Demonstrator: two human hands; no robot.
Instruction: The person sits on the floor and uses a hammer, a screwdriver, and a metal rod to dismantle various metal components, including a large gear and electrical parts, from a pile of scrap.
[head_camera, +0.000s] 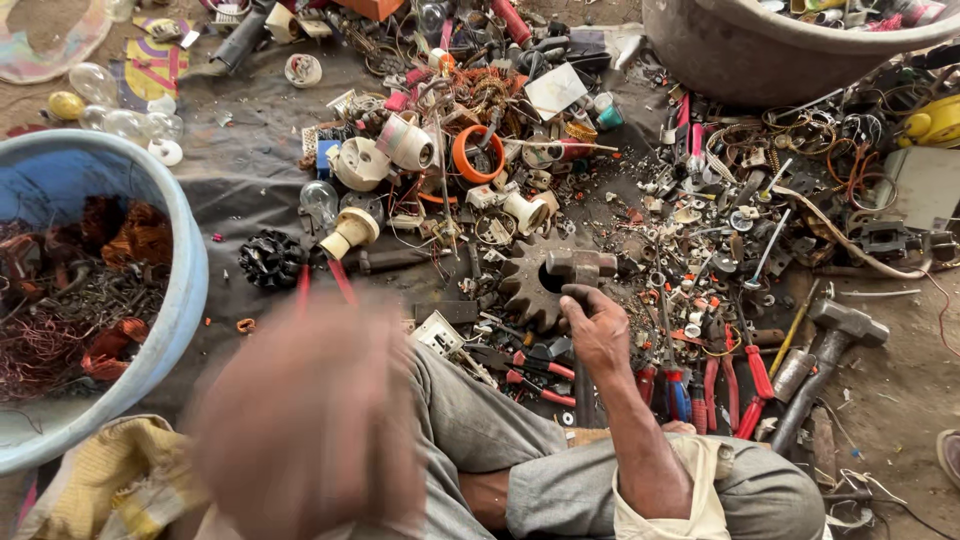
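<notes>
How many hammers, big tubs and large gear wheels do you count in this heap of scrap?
Hammers: 2 (gripped hammer in the right hand; loose hammer on the ground)
Tubs: 2 (blue tub; grey tub)
Large rusty gear wheels: 1 (gear wheel)
Total: 5

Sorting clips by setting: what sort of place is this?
Likely a scrap-sorting spot on the ground: loose metal parts on a dark sheet, a blue tub of copper wire, hammers nearby.
</notes>
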